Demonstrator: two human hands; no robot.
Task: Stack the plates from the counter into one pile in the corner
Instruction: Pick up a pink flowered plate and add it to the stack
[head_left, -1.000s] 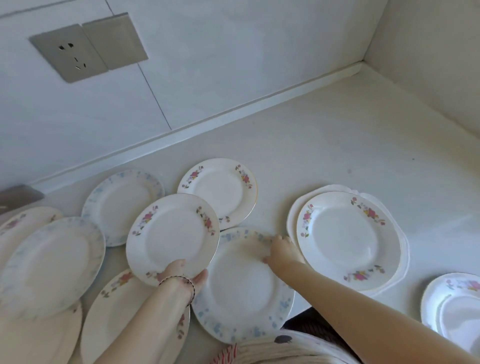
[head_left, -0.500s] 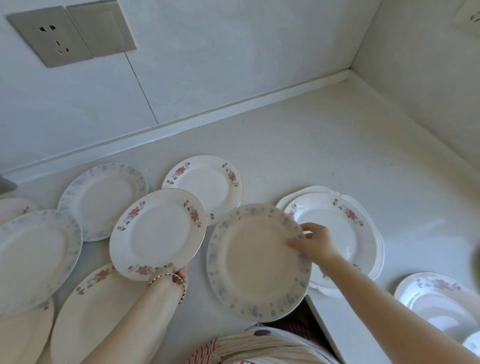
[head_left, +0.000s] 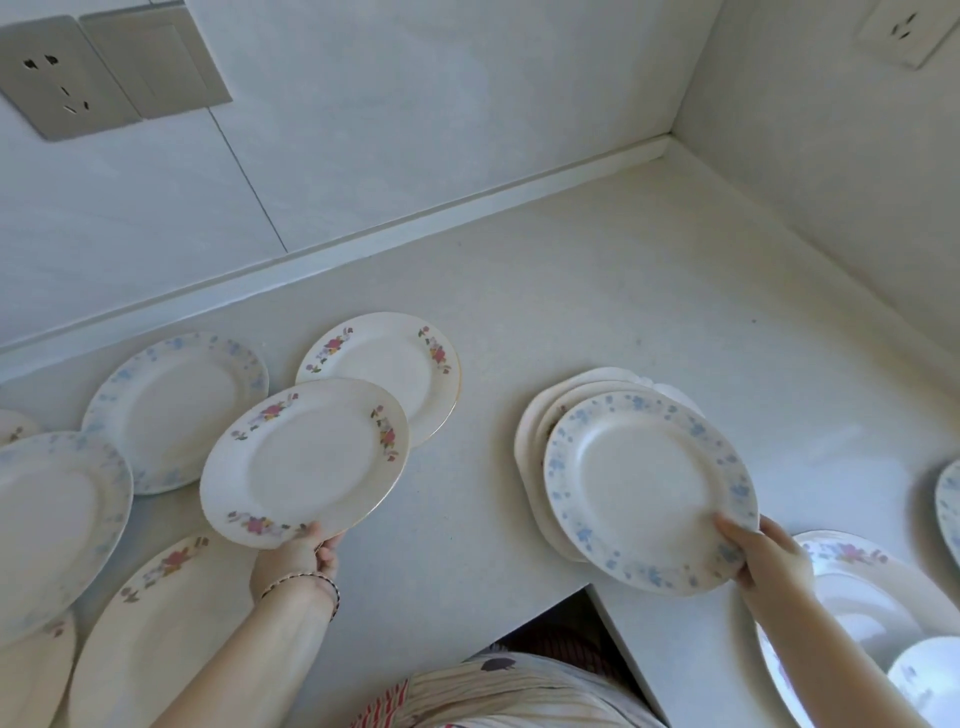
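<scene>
My right hand (head_left: 763, 553) grips the near rim of a blue-flowered plate (head_left: 644, 488), which sits tilted on top of a small pile of white plates (head_left: 530, 431) right of centre on the counter. My left hand (head_left: 298, 558) holds a pink-flowered plate (head_left: 304, 460) by its near edge, lifted above the counter. Behind it lies another pink-flowered plate (head_left: 395, 358). A blue-flowered plate (head_left: 174, 408) rests at the back left. The bare corner of the counter (head_left: 649, 234) lies far back right.
More plates crowd the left edge: a large blue-rimmed one (head_left: 47, 519) and an oval pink-flowered one (head_left: 156, 613). At the right, a pink-flowered plate (head_left: 852, 561) holds a small bowl (head_left: 924, 680). The counter's front edge has a notch (head_left: 587, 597). Sockets (head_left: 57, 73) are on the wall.
My right hand carried the blue-flowered plate rightward and set it onto the pile. My left hand lifted the pink-flowered plate and moved it slightly right.
</scene>
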